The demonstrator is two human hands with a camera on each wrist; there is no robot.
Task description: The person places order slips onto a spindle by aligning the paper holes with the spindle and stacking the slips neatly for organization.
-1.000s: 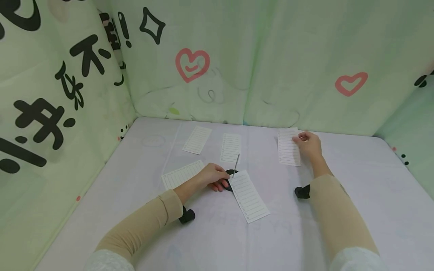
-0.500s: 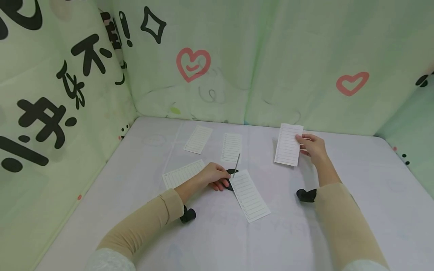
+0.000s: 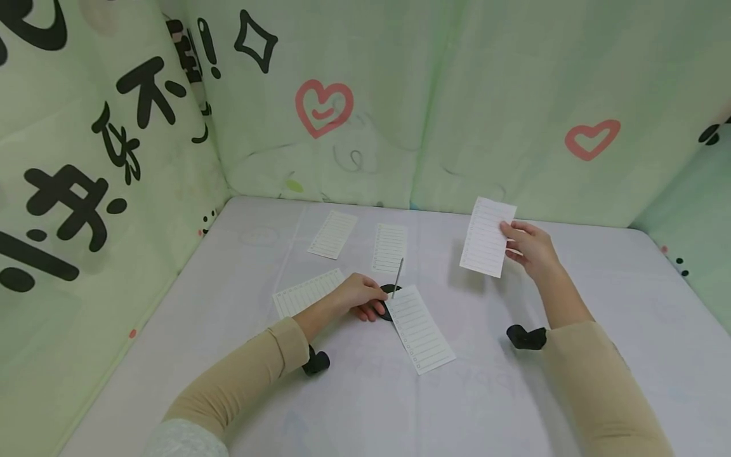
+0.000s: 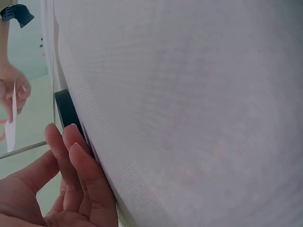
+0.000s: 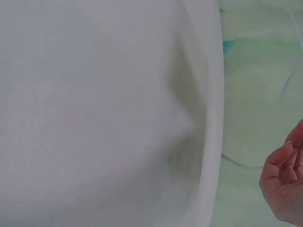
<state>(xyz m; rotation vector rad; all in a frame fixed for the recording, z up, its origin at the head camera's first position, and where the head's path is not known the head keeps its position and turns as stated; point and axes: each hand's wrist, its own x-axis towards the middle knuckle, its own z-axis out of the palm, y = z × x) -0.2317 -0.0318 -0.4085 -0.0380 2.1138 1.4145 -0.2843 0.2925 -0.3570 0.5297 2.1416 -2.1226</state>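
Observation:
My left hand [image 3: 361,297] is at a bill spike, a thin upright metal rod [image 3: 398,278] on a round black base [image 4: 67,109]. Thumb and forefinger close around the rod's lower part in the left wrist view. A lined paper slip [image 3: 422,333] has its upper end at the rod's foot; whether it is pierced I cannot tell. Above the table's far right, my right hand [image 3: 531,249] pinches another lined slip [image 3: 487,238] by its right edge, tilted and off the surface. In the right wrist view only part of that hand [image 5: 284,184] shows.
Further lined slips lie on the white table [image 3: 354,406]: one at the back left [image 3: 333,235], one behind the spike [image 3: 390,247], and one partly under the left forearm [image 3: 306,292]. A printed green curtain [image 3: 491,95] hangs behind the far edge.
My right hand has lifted its slip off the table, tilting its top up and away from the surface. The left hand and the slip at the spike have stayed in place.

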